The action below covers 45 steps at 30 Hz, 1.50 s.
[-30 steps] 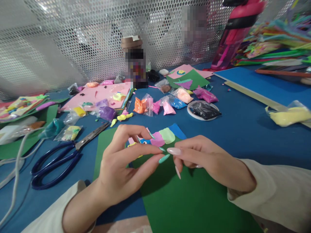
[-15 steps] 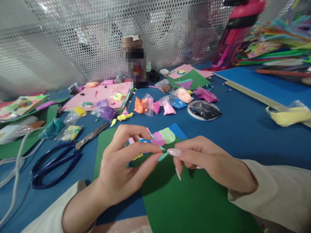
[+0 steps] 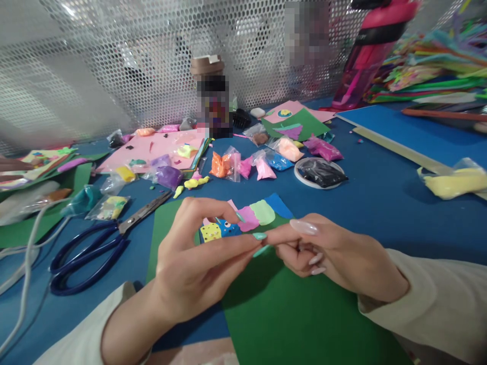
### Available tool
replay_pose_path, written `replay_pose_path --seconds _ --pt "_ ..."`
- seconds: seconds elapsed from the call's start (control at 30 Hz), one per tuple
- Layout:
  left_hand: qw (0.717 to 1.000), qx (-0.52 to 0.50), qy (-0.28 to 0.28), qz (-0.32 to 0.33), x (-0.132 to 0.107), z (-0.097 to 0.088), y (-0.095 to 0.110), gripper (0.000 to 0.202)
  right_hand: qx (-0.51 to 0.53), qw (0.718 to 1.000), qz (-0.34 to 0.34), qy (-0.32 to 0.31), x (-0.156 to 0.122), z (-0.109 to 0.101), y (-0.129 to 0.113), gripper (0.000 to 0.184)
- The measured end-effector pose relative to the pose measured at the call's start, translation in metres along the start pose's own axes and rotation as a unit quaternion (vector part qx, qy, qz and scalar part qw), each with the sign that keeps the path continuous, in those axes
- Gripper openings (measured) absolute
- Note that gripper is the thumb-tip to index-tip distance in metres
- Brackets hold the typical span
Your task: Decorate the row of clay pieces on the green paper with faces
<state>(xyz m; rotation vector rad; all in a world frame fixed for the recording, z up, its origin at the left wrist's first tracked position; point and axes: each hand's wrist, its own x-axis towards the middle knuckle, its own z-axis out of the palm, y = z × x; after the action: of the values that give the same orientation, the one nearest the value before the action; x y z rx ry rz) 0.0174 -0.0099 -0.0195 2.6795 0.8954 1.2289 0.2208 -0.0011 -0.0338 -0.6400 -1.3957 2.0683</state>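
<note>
My left hand [image 3: 205, 253] hovers over a green sheet [image 3: 289, 314], thumb and index fingertip pinched together. Anything between them is too small to make out. The index fingertip of my right hand [image 3: 319, 243] touches that pinch; its thumb lies above and its other fingers are curled in. Behind my hands, several flattened pieces of coloured clay lie on the sheet: a dotted yellow one [image 3: 210, 232], a blue one [image 3: 229, 228] with a small eye, a pink one [image 3: 249, 218] and a pale green one [image 3: 264, 212]. My left fingers partly cover them.
Blue-handled scissors [image 3: 91, 253] lie open at left, near a white cable [image 3: 28, 274]. Small bags of coloured clay, such as a purple one [image 3: 168, 177], spread behind. A black bag [image 3: 321, 172] rests on a round lid. A pink bottle [image 3: 369, 61] stands back right. Someone's hand [image 3: 13, 165] shows at far left.
My right thumb has drawn back from the left fingertips, and the right index finger now meets them. More of the yellow and blue pieces shows. Another hand has appeared at far left.
</note>
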Motion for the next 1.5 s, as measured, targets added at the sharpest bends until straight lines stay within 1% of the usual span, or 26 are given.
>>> replay_pose_path --seconds 0.1,0.2,0.33,0.43,0.57,0.63,0.83,1.03,1.17,1.3,1.4,1.5 --pt "1.000 -0.016 0.001 -0.024 -0.001 0.001 -0.002 0.027 -0.014 0.999 -0.011 0.031 0.000 0.000 0.000 0.040" --pt "0.999 -0.028 0.009 -0.046 -0.001 0.003 -0.004 0.025 -0.048 0.998 -0.019 0.035 0.000 0.000 0.000 0.043" --pt "0.995 -0.042 0.006 -0.093 0.002 0.004 -0.004 0.016 -0.132 0.988 -0.072 0.040 0.001 0.002 -0.002 0.049" --pt "0.993 -0.051 -0.002 -0.106 0.004 0.004 -0.003 0.014 -0.176 0.979 -0.094 0.052 0.000 0.005 -0.002 0.052" --pt "0.993 -0.059 -0.003 -0.100 0.003 0.004 -0.003 0.015 -0.197 0.975 -0.075 0.076 0.000 0.004 -0.002 0.051" --pt "0.994 -0.058 0.003 -0.096 0.003 0.003 -0.003 0.015 -0.203 0.974 -0.067 0.078 0.000 0.003 -0.002 0.049" --pt "0.991 -0.049 0.022 -0.119 0.003 0.001 -0.003 0.007 -0.225 0.970 -0.020 0.089 -0.003 0.004 -0.003 0.046" --pt "0.995 -0.031 0.012 -0.091 0.003 -0.002 0.000 0.010 -0.233 0.968 -0.008 0.090 -0.003 0.010 -0.009 0.045" --pt "0.996 -0.042 0.026 -0.068 0.002 -0.001 -0.002 0.006 -0.246 0.965 -0.001 0.091 -0.003 0.010 -0.010 0.045" --pt "0.996 -0.040 0.044 -0.064 0.001 0.002 -0.002 0.008 -0.245 0.965 0.004 0.094 -0.003 0.010 -0.009 0.045" --pt "0.995 -0.035 0.056 -0.071 0.002 0.003 0.001 0.003 -0.245 0.965 0.000 0.097 -0.004 0.011 -0.009 0.045" --pt "0.995 -0.031 0.062 -0.071 0.003 0.003 0.003 0.006 -0.240 0.966 -0.001 0.093 -0.003 0.011 -0.010 0.044"
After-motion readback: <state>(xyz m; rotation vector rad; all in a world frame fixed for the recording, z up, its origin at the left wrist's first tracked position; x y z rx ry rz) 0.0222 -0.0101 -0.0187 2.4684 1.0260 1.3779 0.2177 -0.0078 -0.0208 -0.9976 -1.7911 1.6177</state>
